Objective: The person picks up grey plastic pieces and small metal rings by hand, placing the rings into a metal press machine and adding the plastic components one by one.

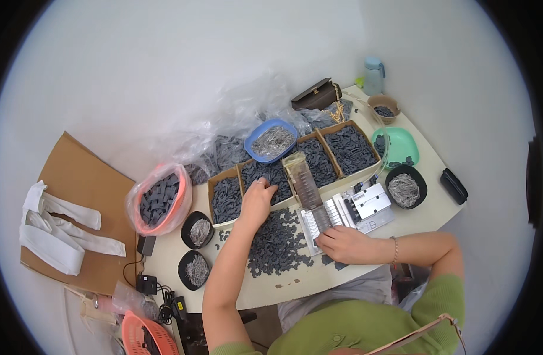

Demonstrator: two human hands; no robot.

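Observation:
My left hand (258, 201) reaches over the divided cardboard box (224, 224), its curled fingertips among the small dark grey plastic pieces (277, 180) in one compartment. Whatever those fingertips hold is too small to make out. At the near edge of a metal fixture (314, 232) with a row of slots lies my right hand (345, 245). Its fingers are bent together over a dark part there and hide what is in them. A clear, taped chute (307, 186) holding dark pieces rises from the fixture towards the box.
Loose dark pieces (277, 245) lie heaped before the box. Around it stand a blue tray (249, 150) of metal pins, black bowls (424, 192) of pins, a green tray (406, 145) and a bag-lined pink basket (184, 201). A bottle (373, 78) and handbag (316, 96) stand behind.

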